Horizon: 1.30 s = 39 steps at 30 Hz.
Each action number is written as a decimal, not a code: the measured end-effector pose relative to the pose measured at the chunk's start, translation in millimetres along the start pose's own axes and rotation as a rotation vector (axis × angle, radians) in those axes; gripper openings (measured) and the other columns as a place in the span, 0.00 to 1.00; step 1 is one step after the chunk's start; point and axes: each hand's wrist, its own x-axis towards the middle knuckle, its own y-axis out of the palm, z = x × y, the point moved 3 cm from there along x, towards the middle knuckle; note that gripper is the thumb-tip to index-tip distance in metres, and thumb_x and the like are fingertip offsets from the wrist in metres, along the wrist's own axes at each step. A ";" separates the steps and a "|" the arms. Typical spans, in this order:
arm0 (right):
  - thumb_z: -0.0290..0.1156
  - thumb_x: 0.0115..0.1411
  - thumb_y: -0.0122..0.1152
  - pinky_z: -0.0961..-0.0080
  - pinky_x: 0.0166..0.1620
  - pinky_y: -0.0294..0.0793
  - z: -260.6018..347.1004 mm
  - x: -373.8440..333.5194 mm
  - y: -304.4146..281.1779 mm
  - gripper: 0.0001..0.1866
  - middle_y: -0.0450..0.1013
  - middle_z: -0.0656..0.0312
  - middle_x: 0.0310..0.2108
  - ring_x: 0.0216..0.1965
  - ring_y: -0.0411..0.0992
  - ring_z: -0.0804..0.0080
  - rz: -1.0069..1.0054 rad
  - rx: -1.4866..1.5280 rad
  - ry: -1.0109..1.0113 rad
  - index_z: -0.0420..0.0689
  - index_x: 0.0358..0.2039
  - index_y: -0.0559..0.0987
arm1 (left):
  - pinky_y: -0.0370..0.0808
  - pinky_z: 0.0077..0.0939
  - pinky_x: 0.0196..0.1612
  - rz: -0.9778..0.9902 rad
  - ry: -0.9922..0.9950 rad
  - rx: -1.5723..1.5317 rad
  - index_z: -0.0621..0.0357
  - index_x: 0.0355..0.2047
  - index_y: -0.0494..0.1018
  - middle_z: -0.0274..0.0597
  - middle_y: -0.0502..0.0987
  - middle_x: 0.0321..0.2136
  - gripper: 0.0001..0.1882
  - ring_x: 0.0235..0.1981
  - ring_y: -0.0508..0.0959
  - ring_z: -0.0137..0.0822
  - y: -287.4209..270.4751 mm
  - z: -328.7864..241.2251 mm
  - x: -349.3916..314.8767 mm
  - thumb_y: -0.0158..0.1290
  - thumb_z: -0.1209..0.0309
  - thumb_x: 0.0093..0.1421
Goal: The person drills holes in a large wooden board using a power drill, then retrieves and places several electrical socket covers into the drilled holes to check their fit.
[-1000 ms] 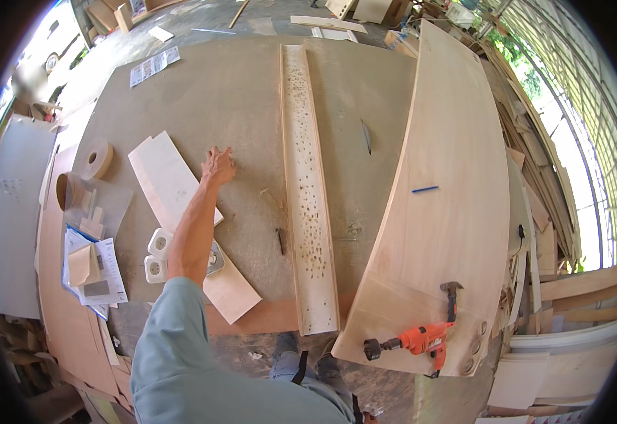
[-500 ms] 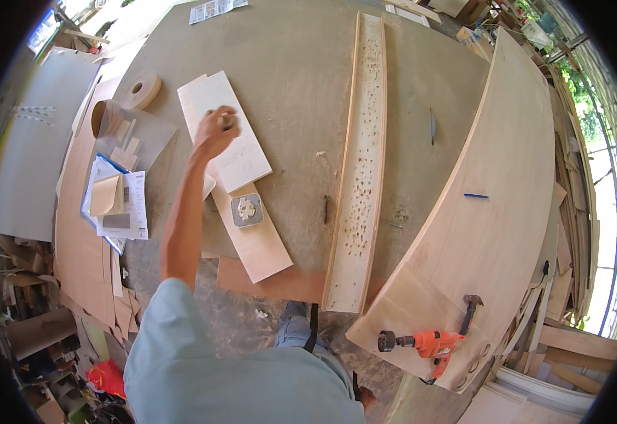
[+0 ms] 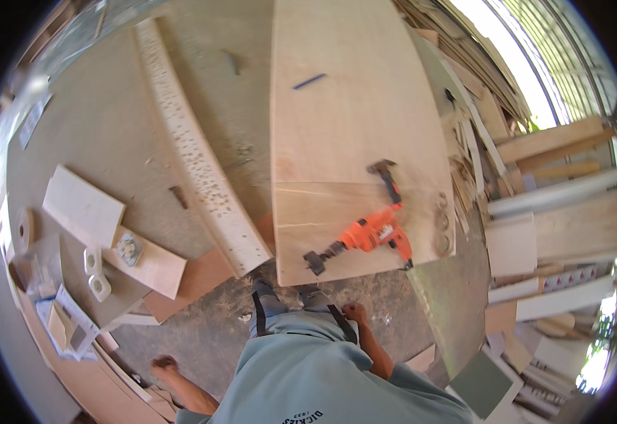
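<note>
My left hand [image 3: 165,367] hangs low at the left, past the edge of the worktable. Its fingers look curled, and whatever may be inside them is hidden. Close to my right hip, my right hand [image 3: 354,313] is loosely closed, apart from the table; its palm is out of sight. Nearest to the right hand, an orange power drill [image 3: 375,232] with a round cutter in its chuck lies on a large pale plywood panel [image 3: 344,127]. A hammer [image 3: 388,180] rests against the drill's far side. Farther up the panel lies a blue pen [image 3: 310,81].
A long board [image 3: 195,166] dotted with holes lies left of the panel. Pale wooden boards [image 3: 86,205], a square tin [image 3: 130,249], white oblong pieces [image 3: 93,261], a tape roll [image 3: 24,230] and papers [image 3: 82,321] occupy the left. Timber offcuts [image 3: 556,233] are stacked at the right.
The view has turned right, bringing the drill and panel to the middle. My left hand has left the white board, where it held a small round brownish thing, and dropped to my side.
</note>
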 end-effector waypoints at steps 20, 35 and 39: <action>0.38 0.63 0.65 0.66 0.38 0.81 -305.4 -95.3 -115.3 0.15 0.83 0.59 0.32 0.31 0.81 0.66 -0.510 0.845 0.394 0.39 0.39 0.86 | 0.68 0.27 0.24 0.616 0.123 1.266 0.47 0.20 0.64 0.28 0.61 0.11 0.14 0.12 0.63 0.28 -37.4 344.3 -218.4 0.55 0.63 0.58; 0.57 0.73 0.49 0.54 0.65 0.72 -111.6 -57.8 -276.6 0.33 0.73 0.54 0.62 0.62 0.72 0.55 0.166 2.176 -0.379 0.43 0.66 0.72 | 0.66 0.54 0.64 2.744 0.877 1.407 0.57 0.65 0.66 0.59 0.72 0.56 0.35 0.62 0.69 0.60 9.8 685.6 -725.5 0.61 0.66 0.56; 0.53 0.74 0.47 0.56 0.67 0.70 -174.4 -18.4 -317.3 0.29 0.73 0.54 0.63 0.64 0.71 0.56 -0.038 2.211 -0.372 0.45 0.64 0.73 | 0.61 0.58 0.67 3.010 0.835 1.648 0.57 0.73 0.56 0.61 0.67 0.63 0.46 0.66 0.64 0.62 -6.8 752.4 -780.9 0.62 0.64 0.56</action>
